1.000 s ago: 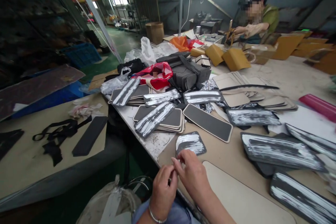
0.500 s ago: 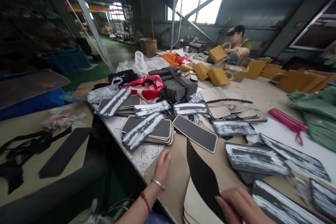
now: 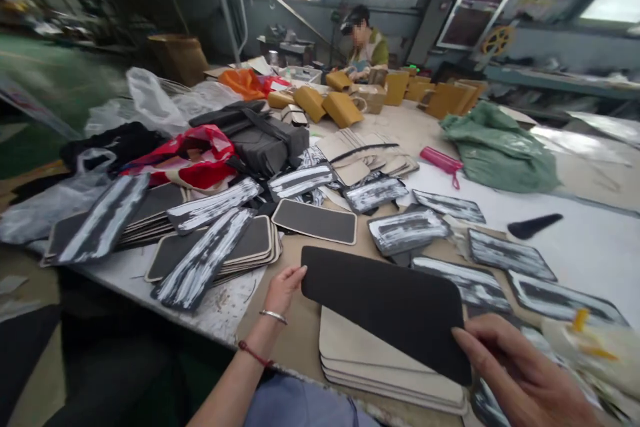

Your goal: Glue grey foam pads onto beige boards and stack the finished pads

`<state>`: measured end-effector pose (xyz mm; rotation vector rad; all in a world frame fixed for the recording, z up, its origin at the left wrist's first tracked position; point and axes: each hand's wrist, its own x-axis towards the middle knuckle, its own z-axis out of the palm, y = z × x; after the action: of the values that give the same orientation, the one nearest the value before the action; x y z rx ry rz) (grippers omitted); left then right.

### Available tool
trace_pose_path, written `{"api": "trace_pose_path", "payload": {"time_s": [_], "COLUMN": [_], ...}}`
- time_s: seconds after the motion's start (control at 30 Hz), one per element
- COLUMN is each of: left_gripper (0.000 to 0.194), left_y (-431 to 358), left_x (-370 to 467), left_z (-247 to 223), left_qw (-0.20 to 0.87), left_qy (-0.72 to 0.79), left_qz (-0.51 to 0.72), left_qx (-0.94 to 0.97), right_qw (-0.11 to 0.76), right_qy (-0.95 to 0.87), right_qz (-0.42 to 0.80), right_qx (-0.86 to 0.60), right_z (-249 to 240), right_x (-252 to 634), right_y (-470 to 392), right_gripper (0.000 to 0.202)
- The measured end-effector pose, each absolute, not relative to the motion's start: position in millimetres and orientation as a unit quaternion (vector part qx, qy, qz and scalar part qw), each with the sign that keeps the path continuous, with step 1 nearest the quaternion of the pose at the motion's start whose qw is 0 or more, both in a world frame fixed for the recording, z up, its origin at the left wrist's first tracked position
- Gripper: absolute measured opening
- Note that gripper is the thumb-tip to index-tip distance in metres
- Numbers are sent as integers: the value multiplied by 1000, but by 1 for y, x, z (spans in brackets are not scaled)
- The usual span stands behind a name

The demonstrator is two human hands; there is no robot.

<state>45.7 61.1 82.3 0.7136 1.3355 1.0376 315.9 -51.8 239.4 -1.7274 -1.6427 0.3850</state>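
A black rounded panel [image 3: 383, 307] is stretched between my two hands. My left hand [image 3: 284, 290], with a silver bangle and a red string at the wrist, pinches its left end. At the right end, the thumb and fingers of my right hand [image 3: 520, 360] grip the edge. Under the panel lies a stack of beige boards [image 3: 380, 370], partly covered by it. Just beyond, a dark board with a pale rim [image 3: 315, 221] rests on brown paper [image 3: 295, 260]. Black pieces streaked with white, such as one strip [image 3: 205, 257], lie around on both sides.
Behind are a red bag [image 3: 200, 160], black cases [image 3: 265, 143], plastic bags [image 3: 155, 103] and yellow boxes [image 3: 343, 109]. A pink pouch [image 3: 440, 159] and green cloth [image 3: 505, 150] lie right. A yellow-tipped item [image 3: 590, 340] is near right. A person [image 3: 370, 47] sits across the table.
The view has turned right. My left hand has gone from free to pinching the panel's left end. The panel, earlier bent upright in my right hand, is now spread out over the beige stack.
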Motion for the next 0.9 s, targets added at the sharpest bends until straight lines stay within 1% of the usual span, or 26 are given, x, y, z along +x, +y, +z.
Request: {"api": "trace_pose_path", "payload": {"time_s": [0.1, 0.17, 0.27, 0.37, 0.53, 0.67, 0.8, 0.9], "left_gripper": [25, 21, 18, 15, 7, 15, 20, 21], "left_y": [39, 19, -8, -21, -17, -7, 0, 2], "left_x": [42, 45, 58, 73, 89, 98, 103, 105], "left_z": [85, 85, 80, 69, 63, 68, 70, 68], "left_qw": [487, 414, 369, 349, 349, 360, 357, 350], "left_qy": [654, 672, 669, 689, 717, 735, 746, 749], "left_qz": [381, 326, 267, 235, 200, 166, 117, 103], "left_qx": [435, 520, 587, 590, 570, 550, 550, 553], "right_qw": [320, 290, 258, 220, 170, 117, 41, 9], "right_qy": [-549, -502, -470, -450, -441, -463, -478, -483], "right_qz": [199, 241, 260, 250, 240, 225, 211, 215], "right_qx": [-746, -778, -803, -829, -848, -849, -852, -849], "right_z": [203, 169, 120, 88, 70, 61, 53, 52], "right_x": [340, 357, 378, 390, 400, 407, 408, 407], "right_y": [-68, -79, -92, -95, -86, -75, -67, -63], "right_gripper": [31, 35, 39, 36, 27, 25, 23, 21]}}
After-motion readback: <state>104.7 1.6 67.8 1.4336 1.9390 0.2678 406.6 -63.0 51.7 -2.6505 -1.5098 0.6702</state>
